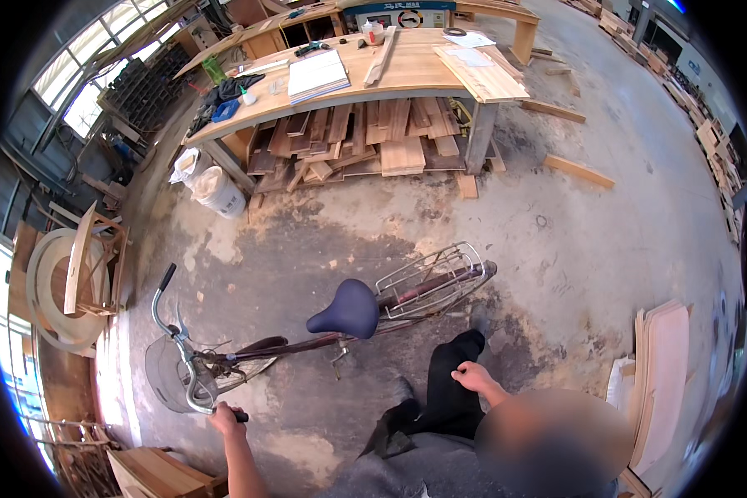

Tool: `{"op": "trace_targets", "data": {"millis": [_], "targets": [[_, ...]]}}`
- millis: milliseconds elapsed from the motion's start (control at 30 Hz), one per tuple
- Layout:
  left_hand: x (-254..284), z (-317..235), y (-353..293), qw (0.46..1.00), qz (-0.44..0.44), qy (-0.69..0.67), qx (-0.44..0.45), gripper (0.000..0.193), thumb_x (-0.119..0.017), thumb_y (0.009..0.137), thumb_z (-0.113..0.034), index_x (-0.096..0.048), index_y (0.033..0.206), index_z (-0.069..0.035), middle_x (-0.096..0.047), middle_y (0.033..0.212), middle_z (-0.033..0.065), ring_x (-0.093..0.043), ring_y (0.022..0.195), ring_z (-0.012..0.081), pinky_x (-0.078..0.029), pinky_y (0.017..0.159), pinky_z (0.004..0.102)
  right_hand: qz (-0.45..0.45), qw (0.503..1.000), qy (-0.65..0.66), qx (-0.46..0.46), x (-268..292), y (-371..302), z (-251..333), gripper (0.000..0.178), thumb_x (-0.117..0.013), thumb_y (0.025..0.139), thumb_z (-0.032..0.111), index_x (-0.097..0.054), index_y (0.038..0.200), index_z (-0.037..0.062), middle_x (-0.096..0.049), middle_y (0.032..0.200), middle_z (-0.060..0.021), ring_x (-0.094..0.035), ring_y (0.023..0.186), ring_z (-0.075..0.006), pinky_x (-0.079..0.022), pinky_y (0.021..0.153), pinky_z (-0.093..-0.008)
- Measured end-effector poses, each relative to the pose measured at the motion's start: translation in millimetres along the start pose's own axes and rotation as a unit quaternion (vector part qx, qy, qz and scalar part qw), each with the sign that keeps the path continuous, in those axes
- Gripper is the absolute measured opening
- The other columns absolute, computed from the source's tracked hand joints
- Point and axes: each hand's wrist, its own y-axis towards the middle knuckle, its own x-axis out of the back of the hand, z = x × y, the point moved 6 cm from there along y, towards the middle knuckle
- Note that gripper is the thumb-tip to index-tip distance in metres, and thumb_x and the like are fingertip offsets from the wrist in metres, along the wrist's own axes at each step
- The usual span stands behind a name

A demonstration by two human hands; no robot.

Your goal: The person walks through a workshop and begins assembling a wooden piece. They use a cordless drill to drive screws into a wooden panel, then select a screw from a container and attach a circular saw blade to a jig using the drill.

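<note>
A bicycle (257, 352) stretches across the floor in front of me, its handlebar at the left and its rear rack (427, 286) at the right. My left hand (225, 417) is closed around the near grip of the silver handlebar (192, 373), with the black grip end poking out past my fingers. The far black grip (168, 277) is free. A wire basket (168, 378) hangs at the front, and the dark blue saddle (350, 309) sits mid-frame. Beside my dark-trousered leg, my right hand (473, 377) is curled into a loose fist; nothing shows in it.
Beyond the bicycle stands a long wooden workbench (415, 62) with boards stacked beneath it. White buckets (218, 192) stand by its left leg. Loose timber (579, 171) lies on the floor at right. Panels (662, 382) lean near my right; wooden pieces (162, 475) lie at lower left.
</note>
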Motion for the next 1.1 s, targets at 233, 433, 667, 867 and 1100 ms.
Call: {"op": "trace_targets", "data": {"millis": [233, 433, 667, 867, 1100], "targets": [[-24, 26, -64, 0.999, -0.029, -0.019, 0.013, 0.017, -0.051, 0.088, 0.002, -0.040, 0.100, -0.006, -0.047, 0.068, 0.0062, -0.047, 0.047, 0.0172, -0.048, 0.043, 0.0369, 0.006, 0.992, -0.099, 0.078, 22, 13, -59, 0.038, -0.067, 0.090, 0.043, -0.077, 0.101, 0.0076, -0.075, 0.105, -0.0189, -0.070, 0.105, -0.0366, -0.055, 0.092, -0.0457], [-39, 48, -108, 0.996, -0.066, -0.057, -0.002, 0.015, -0.050, 0.088, 0.000, -0.041, 0.099, -0.004, -0.049, 0.067, 0.0074, -0.049, 0.048, 0.0186, -0.046, 0.043, 0.0372, 0.023, 0.992, -0.062, 0.108, 92, 32, -64, 0.039, -0.067, 0.093, 0.040, -0.073, 0.116, 0.0095, -0.076, 0.099, -0.0169, -0.073, 0.095, -0.0316, -0.056, 0.085, -0.0443], [-44, 76, -137, 0.986, -0.112, -0.107, 0.054, 0.007, -0.052, 0.087, 0.001, -0.045, 0.087, -0.001, -0.051, 0.065, 0.0085, -0.050, 0.050, 0.0203, -0.049, 0.049, 0.0371, 0.021, 0.999, -0.023, -0.017, 212, 20, -112, 0.045, -0.066, 0.092, 0.043, -0.071, 0.124, 0.0113, -0.073, 0.119, -0.0170, -0.068, 0.115, -0.0335, -0.053, 0.098, -0.0425], [-74, 79, -122, 0.977, -0.132, -0.161, 0.057, 0.005, -0.053, 0.089, 0.000, -0.048, 0.089, -0.001, -0.051, 0.065, 0.0079, -0.050, 0.051, 0.0199, -0.050, 0.051, 0.0374, -0.040, 0.994, -0.103, -0.004, 227, 26, -172, 0.040, -0.063, 0.092, 0.041, -0.073, 0.115, 0.0100, -0.074, 0.116, -0.0164, -0.068, 0.113, -0.0351, -0.054, 0.096, -0.0448], [-58, 102, -133, 0.970, -0.167, -0.170, 0.056, 0.006, -0.051, 0.089, -0.001, -0.046, 0.088, -0.003, -0.051, 0.065, 0.0073, -0.049, 0.051, 0.0194, -0.049, 0.049, 0.0382, 0.045, 0.983, -0.130, 0.119, 147, 30, -134, 0.046, -0.063, 0.094, 0.044, -0.071, 0.123, 0.0084, -0.070, 0.126, -0.0177, -0.064, 0.121, -0.0363, -0.051, 0.103, -0.0442]]}}
